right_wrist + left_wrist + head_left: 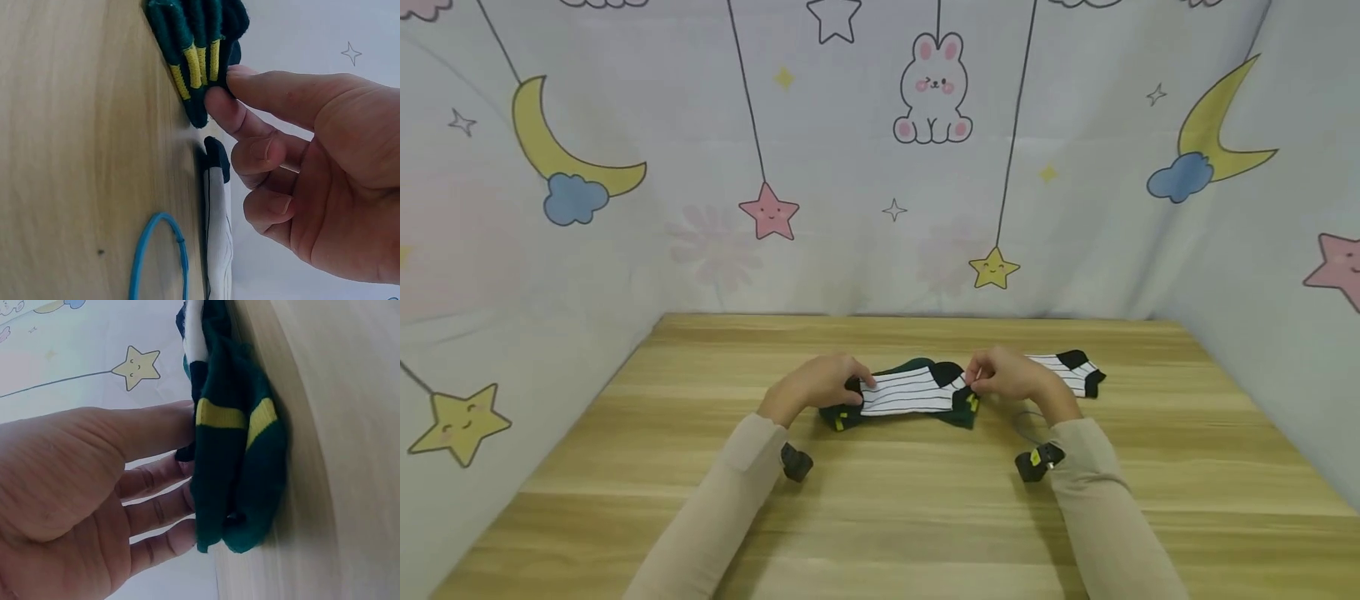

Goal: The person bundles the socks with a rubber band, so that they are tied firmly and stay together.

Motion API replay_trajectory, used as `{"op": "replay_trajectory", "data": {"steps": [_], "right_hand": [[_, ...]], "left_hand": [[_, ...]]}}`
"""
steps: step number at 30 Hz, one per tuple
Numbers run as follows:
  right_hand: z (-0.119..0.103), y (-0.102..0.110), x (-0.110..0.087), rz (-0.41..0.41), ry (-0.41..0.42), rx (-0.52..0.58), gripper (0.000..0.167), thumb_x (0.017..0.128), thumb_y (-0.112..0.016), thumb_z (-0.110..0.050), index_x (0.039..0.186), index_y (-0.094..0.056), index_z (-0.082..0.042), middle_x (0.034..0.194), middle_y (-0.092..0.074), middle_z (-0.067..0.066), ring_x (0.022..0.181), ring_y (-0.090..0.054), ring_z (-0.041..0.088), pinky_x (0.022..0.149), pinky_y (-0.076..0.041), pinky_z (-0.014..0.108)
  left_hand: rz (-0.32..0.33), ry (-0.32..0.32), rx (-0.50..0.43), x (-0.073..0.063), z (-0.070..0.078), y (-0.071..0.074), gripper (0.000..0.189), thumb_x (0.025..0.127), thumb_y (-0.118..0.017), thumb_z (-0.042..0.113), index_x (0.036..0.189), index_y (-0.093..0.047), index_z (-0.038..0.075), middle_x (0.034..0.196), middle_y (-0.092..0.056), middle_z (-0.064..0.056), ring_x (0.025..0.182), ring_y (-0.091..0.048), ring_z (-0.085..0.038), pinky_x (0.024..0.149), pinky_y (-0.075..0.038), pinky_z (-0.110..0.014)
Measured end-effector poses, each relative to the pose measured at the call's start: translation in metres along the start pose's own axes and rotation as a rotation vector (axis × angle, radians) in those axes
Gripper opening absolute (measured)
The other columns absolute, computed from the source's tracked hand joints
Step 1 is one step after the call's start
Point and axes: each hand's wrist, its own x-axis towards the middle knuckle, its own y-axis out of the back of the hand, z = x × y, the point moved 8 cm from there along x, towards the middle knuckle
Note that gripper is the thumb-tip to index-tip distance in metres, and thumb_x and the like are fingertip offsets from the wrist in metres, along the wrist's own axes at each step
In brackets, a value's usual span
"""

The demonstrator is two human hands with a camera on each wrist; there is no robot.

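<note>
A white sock [904, 392] with thin dark stripes and black ends lies over folded dark green socks [957, 417] with yellow bands. My left hand [822, 385] holds the striped sock's left black end between thumb and fingers. In the left wrist view, the green socks [219, 469] sit just past those fingertips. At the opposite end, my right hand [1009, 375] pinches the striped sock's edge with thumb and index finger. The right wrist view shows the yellow bands of the green socks [199, 65] beside this pinch, the other fingers curled.
Another striped white sock [1078, 372] with black heel and cuff lies on the wooden table [910, 517], behind my right wrist. A thin blue loop [145, 240] shows near that wrist. Behind the table hangs a patterned cloth [857, 167].
</note>
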Motion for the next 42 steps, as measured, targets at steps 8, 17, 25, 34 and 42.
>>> {"op": "replay_trajectory", "data": {"steps": [8, 17, 25, 34, 42], "right_hand": [[0.0019, -0.002, 0.0009, -0.003, -0.05, 0.001, 0.004, 0.093, -0.066, -0.002, 0.095, -0.065, 0.001, 0.086, -0.066, 0.008, 0.079, -0.058, 0.017, 0.073, -0.046, 0.032], [0.0037, -0.0018, 0.0031, -0.014, -0.044, 0.004, 0.004, 0.093, -0.066, -0.002, 0.096, -0.065, 0.002, 0.084, -0.066, 0.007, 0.077, -0.057, 0.015, 0.071, -0.046, 0.03], [0.0024, -0.0017, 0.002, -0.042, -0.017, 0.009, 0.002, 0.094, -0.065, -0.001, 0.096, -0.065, -0.001, 0.083, -0.066, 0.009, 0.074, -0.055, 0.015, 0.069, -0.044, 0.031], [0.0043, -0.001, -0.0043, -0.054, -0.014, 0.041, 0.007, 0.094, -0.065, -0.001, 0.1, -0.065, -0.004, 0.084, -0.065, 0.008, 0.075, -0.054, 0.016, 0.07, -0.043, 0.032], [0.0036, -0.0013, -0.0063, -0.107, 0.036, 0.056, 0.011, 0.095, -0.063, -0.002, 0.105, -0.065, -0.003, 0.088, -0.067, 0.009, 0.078, -0.057, 0.017, 0.072, -0.045, 0.032]], "left_hand": [[-0.019, -0.02, 0.077, 0.0006, 0.0011, -0.0018, 0.029, 0.092, -0.074, 0.017, 0.121, -0.073, 0.016, 0.126, -0.067, -0.007, 0.118, -0.059, -0.025, 0.102, -0.045, -0.043], [-0.016, -0.009, 0.117, 0.0012, 0.002, 0.0009, 0.03, 0.091, -0.076, 0.019, 0.121, -0.073, 0.018, 0.123, -0.065, -0.008, 0.114, -0.058, -0.024, 0.1, -0.046, -0.042], [-0.016, -0.025, 0.074, 0.0021, 0.0001, 0.0013, 0.03, 0.091, -0.076, 0.017, 0.121, -0.074, 0.017, 0.104, -0.066, -0.004, 0.092, -0.057, -0.015, 0.086, -0.05, -0.036], [-0.012, -0.075, 0.027, 0.0038, -0.0011, -0.0014, 0.029, 0.091, -0.076, 0.015, 0.12, -0.074, 0.016, 0.097, -0.065, -0.002, 0.086, -0.056, -0.014, 0.08, -0.049, -0.032], [-0.056, -0.093, -0.049, 0.0038, 0.003, -0.0035, 0.029, 0.093, -0.073, 0.014, 0.122, -0.073, 0.017, 0.09, -0.065, 0.004, 0.079, -0.055, -0.01, 0.075, -0.048, -0.027]]}}
